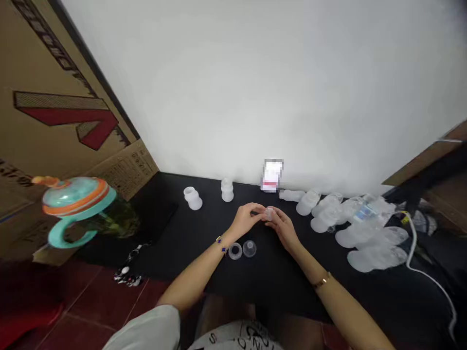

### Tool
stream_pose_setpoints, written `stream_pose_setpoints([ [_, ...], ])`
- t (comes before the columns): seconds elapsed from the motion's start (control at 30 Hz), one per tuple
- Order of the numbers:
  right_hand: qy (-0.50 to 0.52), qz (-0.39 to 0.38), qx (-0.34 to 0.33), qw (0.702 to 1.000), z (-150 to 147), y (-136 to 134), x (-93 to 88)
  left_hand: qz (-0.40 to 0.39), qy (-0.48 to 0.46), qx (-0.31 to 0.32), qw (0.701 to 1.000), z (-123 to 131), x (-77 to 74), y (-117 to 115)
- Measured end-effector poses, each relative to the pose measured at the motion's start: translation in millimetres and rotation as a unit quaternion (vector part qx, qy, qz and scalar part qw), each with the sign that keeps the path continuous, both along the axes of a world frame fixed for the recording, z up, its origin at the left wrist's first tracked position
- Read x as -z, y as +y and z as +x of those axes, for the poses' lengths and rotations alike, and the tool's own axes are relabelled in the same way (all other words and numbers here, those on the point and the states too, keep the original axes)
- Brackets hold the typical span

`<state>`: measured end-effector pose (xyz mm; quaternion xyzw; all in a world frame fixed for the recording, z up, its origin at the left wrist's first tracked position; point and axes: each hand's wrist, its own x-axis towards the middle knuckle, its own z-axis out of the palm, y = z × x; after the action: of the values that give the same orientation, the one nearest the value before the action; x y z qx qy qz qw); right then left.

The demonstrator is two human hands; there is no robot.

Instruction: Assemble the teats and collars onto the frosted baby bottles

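My left hand (246,221) and my right hand (285,228) meet over the black table. Between their fingertips is a small clear plastic piece (269,212), too small to tell its exact kind; the fingers of both hands are closed on it. Nearer to me, below the hands, lie a whitish screw ring (235,251) and a clear dome-shaped part (249,248), side by side. Toward the wall, one white baby bottle body (226,190) stands upright, and another bottle body (193,198) sits further left.
Several frosted bottle bodies (368,233) cluster on the right, near a white cable (414,243). A phone with a lit, blurred screen (272,175) leans on the wall. At left are a large turquoise-lidded jug (76,194), a keychain (127,272) and a cardboard box (47,97).
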<state>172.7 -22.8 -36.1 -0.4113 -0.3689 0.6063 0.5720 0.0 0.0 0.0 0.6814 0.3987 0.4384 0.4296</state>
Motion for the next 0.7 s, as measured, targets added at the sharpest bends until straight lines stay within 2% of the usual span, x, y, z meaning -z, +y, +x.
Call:
stream_pose_setpoints([
  [0.13, -0.002, 0.006, 0.005, 1.000, -0.2, -1.1, 0.7, 0.013, -0.004, -0.005, 1.000, 0.1, -1.1, 1.0],
  [0.37, -0.015, 0.012, 0.004, 1.000, -2.2, -4.2, -3.5, 0.035, -0.009, -0.008, 0.999, 0.3, 5.6, 4.0],
  [0.7, 0.025, -0.029, -0.028, 0.999, -1.6, -1.5, -1.2, 0.004, -0.018, 0.016, 1.000, 0.3, -2.3, -1.2],
])
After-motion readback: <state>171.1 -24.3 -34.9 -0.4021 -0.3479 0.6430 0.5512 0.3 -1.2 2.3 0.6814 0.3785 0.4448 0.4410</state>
